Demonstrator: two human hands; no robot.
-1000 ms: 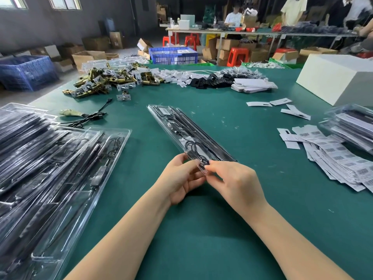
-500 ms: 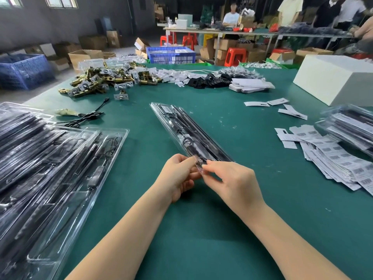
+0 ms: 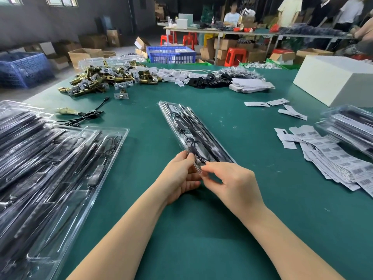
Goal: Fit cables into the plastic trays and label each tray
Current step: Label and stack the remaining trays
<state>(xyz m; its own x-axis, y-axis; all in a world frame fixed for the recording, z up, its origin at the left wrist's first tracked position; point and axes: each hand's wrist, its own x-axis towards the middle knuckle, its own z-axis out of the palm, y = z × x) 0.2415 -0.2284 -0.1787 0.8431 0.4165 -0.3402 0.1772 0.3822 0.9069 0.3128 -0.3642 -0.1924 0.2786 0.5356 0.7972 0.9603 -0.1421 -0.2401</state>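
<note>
Clear plastic tray (image 3: 189, 128) with black cable (image 3: 191, 144) inside lies mid-table on the green mat (image 3: 201, 229) — left hand (image 3: 179, 176) and right hand (image 3: 232, 182) both pinch its near end. Barcode labels (image 3: 339, 160) piled right, filled trays (image 3: 50, 168) stacked left.

I look onto a packing workshop: a green worktable (image 3: 252, 126) heaped with brass latches (image 3: 105, 79), barcode labels (image 3: 341, 160) and stacked trays (image 3: 46, 164); beyond it, cartons (image 3: 84, 54), blue crates (image 3: 171, 54), red stools (image 3: 235, 56) and workers (image 3: 289, 11) at another bench.
</note>
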